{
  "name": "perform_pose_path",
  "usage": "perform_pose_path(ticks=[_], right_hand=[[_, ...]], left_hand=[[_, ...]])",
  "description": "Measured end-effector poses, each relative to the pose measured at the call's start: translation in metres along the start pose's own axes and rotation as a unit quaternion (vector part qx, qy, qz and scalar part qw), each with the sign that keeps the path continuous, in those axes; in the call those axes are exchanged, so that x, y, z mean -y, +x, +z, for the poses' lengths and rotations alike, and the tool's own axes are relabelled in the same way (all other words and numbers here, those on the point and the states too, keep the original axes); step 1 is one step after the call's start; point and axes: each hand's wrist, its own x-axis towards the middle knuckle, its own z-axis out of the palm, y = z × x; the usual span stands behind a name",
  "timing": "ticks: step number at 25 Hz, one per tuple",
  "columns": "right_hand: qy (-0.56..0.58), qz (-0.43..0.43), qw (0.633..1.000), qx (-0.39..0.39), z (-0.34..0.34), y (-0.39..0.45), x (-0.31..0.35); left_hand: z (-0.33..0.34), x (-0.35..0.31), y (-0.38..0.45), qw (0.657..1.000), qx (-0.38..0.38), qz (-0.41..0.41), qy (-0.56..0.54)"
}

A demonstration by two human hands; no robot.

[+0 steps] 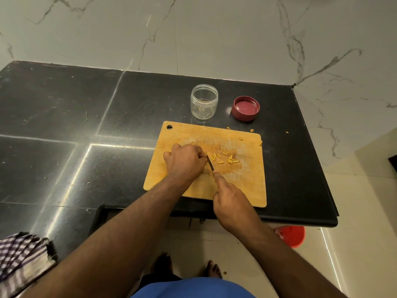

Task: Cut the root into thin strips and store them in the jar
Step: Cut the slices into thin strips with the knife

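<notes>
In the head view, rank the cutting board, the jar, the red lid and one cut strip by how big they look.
Largest to smallest:
1. cutting board
2. jar and lid: these look close in size, the jar slightly larger, so I would not rank them firmly
3. cut strip

No readable text, label or number shows anywhere.

Yellow strips (223, 158) on board, jar (204, 101) empty
</notes>
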Motion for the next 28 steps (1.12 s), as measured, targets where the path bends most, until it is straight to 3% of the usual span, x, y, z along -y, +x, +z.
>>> perform_pose_path(ticks=[9, 21, 25, 28], right_hand=[[0.043, -0.013, 0.998, -0.054, -0.005, -0.023, -0.007], [0.002, -0.033, 0.999, -0.014, 0.012, -0.009, -0.010], [0.046, 0.017, 0.997, -0.067, 0.006, -0.017, -0.021], [0.052, -0.002, 0.996, -0.069, 0.006, -0.016, -0.013]], left_hand=[[-0.001, 0.002, -0.003, 1.000, 0.000, 0.004, -0.002], [-0.021, 0.010, 0.003, 0.999, -0.005, -0.013, 0.033], [-0.022, 0.025, 0.010, 1.000, -0.001, -0.016, -0.005], [-0.024, 0.034, 0.013, 0.999, -0.009, -0.014, -0.040]])
